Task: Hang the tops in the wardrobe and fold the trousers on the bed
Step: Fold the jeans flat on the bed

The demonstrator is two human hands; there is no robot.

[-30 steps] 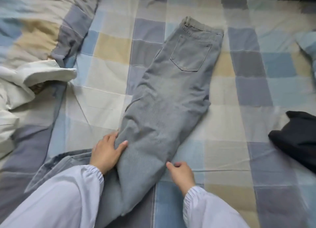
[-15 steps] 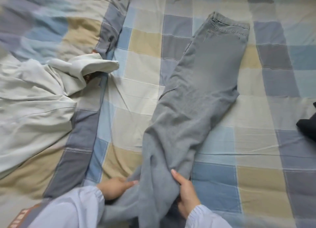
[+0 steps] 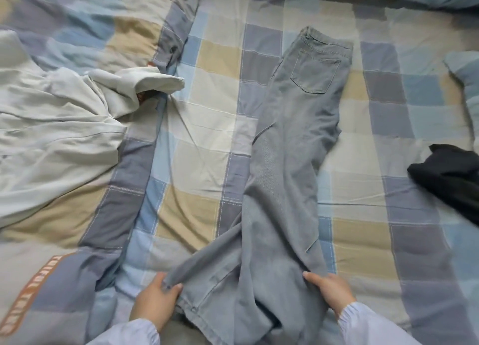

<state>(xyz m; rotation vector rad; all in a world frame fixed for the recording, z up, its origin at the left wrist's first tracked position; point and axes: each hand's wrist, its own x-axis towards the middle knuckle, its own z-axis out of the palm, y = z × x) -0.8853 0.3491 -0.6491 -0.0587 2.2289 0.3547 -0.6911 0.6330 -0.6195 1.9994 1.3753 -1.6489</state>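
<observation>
Both hands (image 3: pixel 241 296) now grip the jeans (image 3: pixel 285 179) wider apart.

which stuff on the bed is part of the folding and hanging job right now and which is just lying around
In the job:
- grey jeans, held at the leg ends by left hand and right hand
- pale top
- black garment, type unclear

Lying about:
- checked bedsheet
- quilt

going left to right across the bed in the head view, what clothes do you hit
pale white garment → grey jeans, gripped near the hems by the left hand and right hand → black garment, all on the checked bedcover
</observation>
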